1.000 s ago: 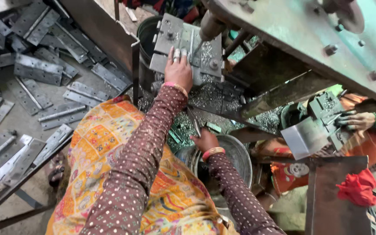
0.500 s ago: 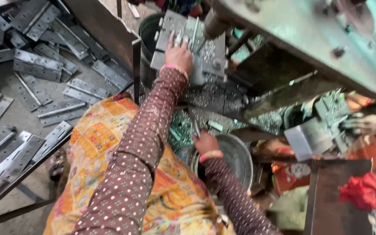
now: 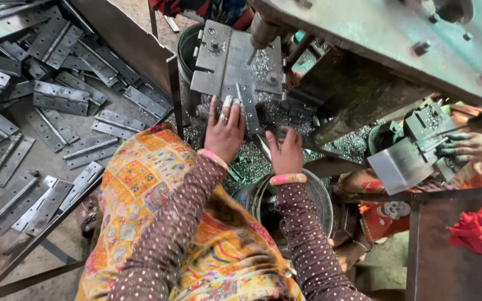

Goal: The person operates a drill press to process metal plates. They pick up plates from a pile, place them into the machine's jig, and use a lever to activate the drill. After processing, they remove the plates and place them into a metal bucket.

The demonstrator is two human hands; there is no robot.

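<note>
right hand [image 3: 287, 151] fingertips hidden, perhaps under plate [image 3: 235, 67] | co-worker's hand [image 3: 475, 146] edge-cut
</note>
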